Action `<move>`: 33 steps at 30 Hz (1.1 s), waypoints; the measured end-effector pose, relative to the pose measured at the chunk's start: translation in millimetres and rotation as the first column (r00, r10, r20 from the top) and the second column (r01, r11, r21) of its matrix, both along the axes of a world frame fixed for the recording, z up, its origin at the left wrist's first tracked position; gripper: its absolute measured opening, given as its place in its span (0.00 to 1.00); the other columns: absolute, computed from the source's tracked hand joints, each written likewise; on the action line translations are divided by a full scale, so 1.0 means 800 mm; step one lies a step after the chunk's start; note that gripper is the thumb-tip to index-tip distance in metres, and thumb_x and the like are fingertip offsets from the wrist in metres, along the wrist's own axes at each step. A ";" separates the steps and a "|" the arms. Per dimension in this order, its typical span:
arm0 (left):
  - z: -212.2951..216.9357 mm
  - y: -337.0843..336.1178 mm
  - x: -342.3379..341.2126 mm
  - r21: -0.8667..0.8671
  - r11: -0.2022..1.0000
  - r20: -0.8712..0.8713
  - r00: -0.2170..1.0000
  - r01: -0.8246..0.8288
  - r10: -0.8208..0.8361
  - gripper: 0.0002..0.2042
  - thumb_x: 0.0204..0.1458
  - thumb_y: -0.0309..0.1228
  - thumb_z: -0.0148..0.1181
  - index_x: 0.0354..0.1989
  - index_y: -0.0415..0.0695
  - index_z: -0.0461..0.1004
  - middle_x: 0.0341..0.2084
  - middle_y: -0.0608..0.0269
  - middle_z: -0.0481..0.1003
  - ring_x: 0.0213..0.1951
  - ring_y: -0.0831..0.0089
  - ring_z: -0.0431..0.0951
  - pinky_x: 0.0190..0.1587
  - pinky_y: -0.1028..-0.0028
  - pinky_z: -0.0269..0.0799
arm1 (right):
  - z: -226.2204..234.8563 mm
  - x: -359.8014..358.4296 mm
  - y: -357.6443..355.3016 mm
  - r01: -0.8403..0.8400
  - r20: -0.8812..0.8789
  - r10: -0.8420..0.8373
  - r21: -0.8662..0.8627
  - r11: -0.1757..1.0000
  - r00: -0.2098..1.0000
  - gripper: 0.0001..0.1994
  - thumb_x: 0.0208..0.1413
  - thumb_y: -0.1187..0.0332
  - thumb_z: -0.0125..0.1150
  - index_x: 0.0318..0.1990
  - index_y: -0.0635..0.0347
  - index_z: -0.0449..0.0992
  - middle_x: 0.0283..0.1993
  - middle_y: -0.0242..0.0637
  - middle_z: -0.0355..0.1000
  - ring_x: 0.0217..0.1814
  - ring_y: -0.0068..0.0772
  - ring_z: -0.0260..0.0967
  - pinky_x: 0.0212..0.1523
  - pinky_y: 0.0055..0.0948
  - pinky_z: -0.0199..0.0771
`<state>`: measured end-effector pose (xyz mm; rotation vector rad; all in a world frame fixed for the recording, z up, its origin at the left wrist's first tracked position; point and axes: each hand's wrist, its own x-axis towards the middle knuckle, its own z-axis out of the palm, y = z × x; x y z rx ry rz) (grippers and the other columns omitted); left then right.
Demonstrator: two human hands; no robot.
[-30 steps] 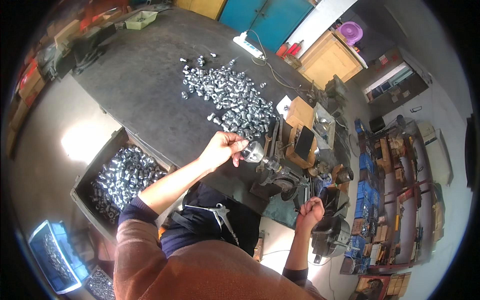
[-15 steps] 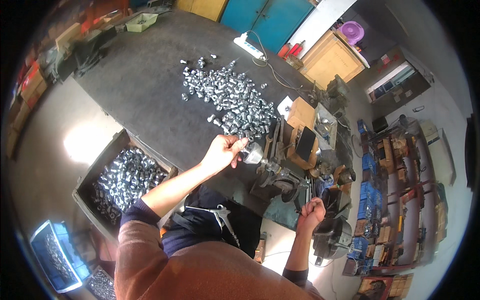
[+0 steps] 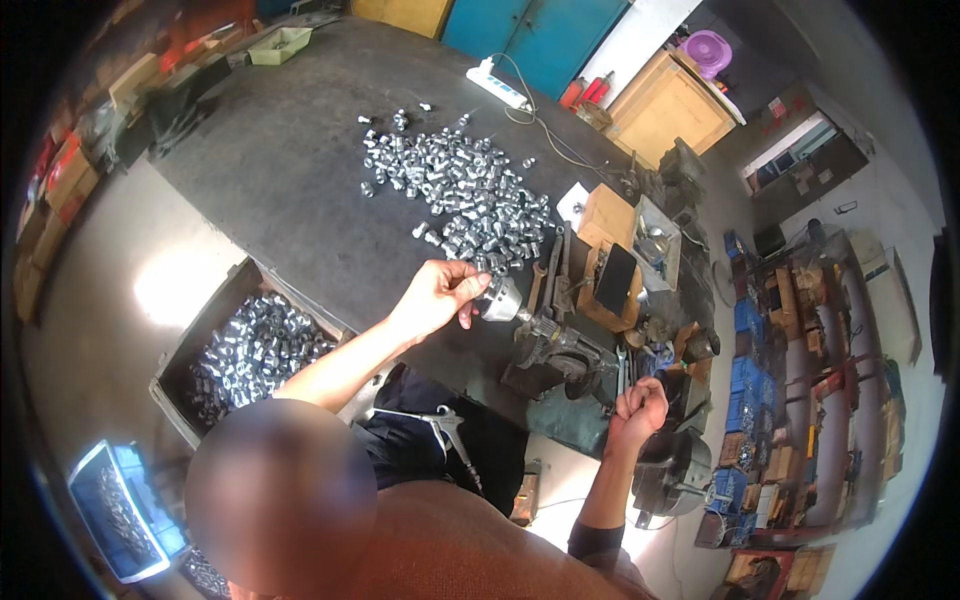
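Observation:
My left hand (image 3: 437, 299) is at the mouth of a silver drill chuck (image 3: 500, 300), thumb and fingers pinched together. Whatever lies between the fingertips is hidden. The chuck sits on the end of a small bench-mounted spindle machine (image 3: 565, 355). On its right, my right hand (image 3: 640, 405) is closed in a fist beside the machine's lever end; the grip itself is mostly covered by the fingers. Beyond my left hand, a wide heap of shiny metal fittings (image 3: 470, 195) lies on the dark workbench (image 3: 270, 150).
A bin (image 3: 170, 380) of similar fittings (image 3: 255, 345) stands at the left, below the bench edge. Wrenches (image 3: 548, 275), wooden boxes (image 3: 607, 215) and a dark phone-like slab (image 3: 614, 278) lie right of the heap. An air blow gun (image 3: 445, 425) hangs near my lap. A power strip (image 3: 497, 88) lies farther back.
My right fist has moved slightly up and to the right. My left hand stays at the chuck, having shifted only a little. The heap looks the same.

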<state>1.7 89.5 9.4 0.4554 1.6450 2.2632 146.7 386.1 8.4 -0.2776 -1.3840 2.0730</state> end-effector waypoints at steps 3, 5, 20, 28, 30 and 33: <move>-0.011 -0.003 -0.003 0.059 0.997 0.084 0.995 0.055 -0.060 0.13 0.55 0.33 0.51 0.28 0.34 0.71 0.12 0.64 0.69 0.15 0.78 0.70 0.22 0.78 0.67 | -0.012 0.013 0.005 -0.059 0.009 0.059 -0.008 0.998 0.998 0.08 0.46 0.70 0.43 0.26 0.67 0.66 0.12 0.25 0.47 0.13 0.14 0.39 0.12 0.17 0.36; -0.015 -0.006 -0.010 0.107 0.985 0.122 0.982 0.133 -0.146 0.13 0.56 0.33 0.50 0.28 0.34 0.71 0.12 0.64 0.69 0.15 0.76 0.70 0.24 0.77 0.68 | -0.016 0.016 0.005 -0.092 0.025 0.094 -0.058 0.994 0.995 0.08 0.47 0.69 0.44 0.27 0.66 0.66 0.12 0.25 0.47 0.13 0.14 0.39 0.12 0.16 0.36; -0.009 -0.018 -0.028 0.036 0.960 -0.114 0.956 0.277 -0.271 0.06 0.49 0.18 0.55 0.36 0.35 0.71 0.25 0.64 0.73 0.28 0.78 0.73 0.35 0.79 0.71 | 0.003 -0.079 0.044 -0.015 0.055 0.017 -0.047 0.999 0.998 0.08 0.52 0.70 0.44 0.29 0.66 0.67 0.15 0.24 0.48 0.15 0.14 0.41 0.12 0.16 0.38; -0.009 -0.019 -0.031 0.109 0.944 0.003 0.949 0.312 -0.314 0.07 0.49 0.21 0.56 0.36 0.33 0.71 0.24 0.61 0.73 0.26 0.75 0.75 0.33 0.75 0.74 | -0.016 -0.111 0.046 0.071 0.191 -0.068 -0.007 0.997 0.979 0.07 0.46 0.74 0.41 0.27 0.66 0.67 0.15 0.27 0.52 0.12 0.17 0.43 0.11 0.17 0.41; -0.012 -0.018 -0.033 0.120 0.941 0.014 0.947 0.317 -0.321 0.07 0.50 0.21 0.56 0.36 0.33 0.71 0.24 0.61 0.73 0.26 0.74 0.75 0.32 0.74 0.75 | -0.015 -0.111 0.045 0.065 0.196 -0.062 -0.013 0.998 0.979 0.07 0.46 0.74 0.41 0.27 0.66 0.67 0.15 0.27 0.53 0.12 0.17 0.43 0.11 0.17 0.42; -0.013 -0.018 -0.032 0.095 0.949 0.023 0.952 0.302 -0.305 0.07 0.50 0.22 0.55 0.37 0.32 0.70 0.23 0.60 0.73 0.25 0.73 0.76 0.31 0.73 0.75 | -0.009 -0.095 0.041 0.064 0.119 -0.066 0.014 0.998 0.991 0.07 0.46 0.74 0.41 0.26 0.66 0.67 0.15 0.27 0.53 0.12 0.17 0.43 0.11 0.18 0.42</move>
